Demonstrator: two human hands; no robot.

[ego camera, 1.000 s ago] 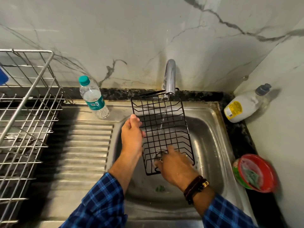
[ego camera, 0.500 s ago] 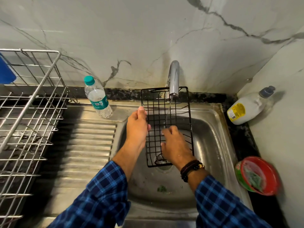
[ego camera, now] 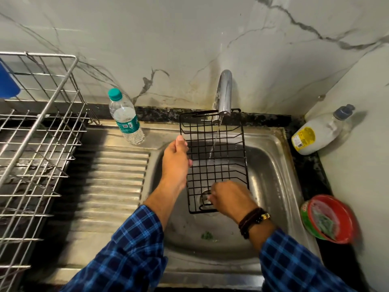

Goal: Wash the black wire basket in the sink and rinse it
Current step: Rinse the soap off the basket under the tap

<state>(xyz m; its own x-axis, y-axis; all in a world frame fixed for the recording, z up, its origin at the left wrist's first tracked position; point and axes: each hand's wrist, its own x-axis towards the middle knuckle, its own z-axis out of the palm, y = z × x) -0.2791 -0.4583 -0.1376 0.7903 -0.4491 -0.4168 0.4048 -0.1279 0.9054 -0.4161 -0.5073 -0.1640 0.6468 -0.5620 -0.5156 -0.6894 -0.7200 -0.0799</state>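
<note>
Left hand [ego camera: 176, 157]: at 10 o'clock, fingers curled, gripping.
Right hand [ego camera: 229, 199]: at 5 o'clock, knuckles up, fingers bent.

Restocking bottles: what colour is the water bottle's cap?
Teal green cap, seen in the head view.

Lighting is pretty soft and a bit dim overall, with a greenish-grey cast on the marble wall [ego camera: 189, 39]. Light seems to come from above and slightly right, since the wire rack [ego camera: 35, 144] throws a heavy dark shadow across the ribbed drainboard [ego camera: 117, 186]. The steel sink [ego camera: 273, 165] shows mild glare along its rim and the tap [ego camera: 225, 91] catches a highlight. Wide-angle bending curves the wall lines at the edges. The red bowl [ego camera: 330, 220] at right is smeared with motion blur, and the rack's near wires look soft too.
</note>
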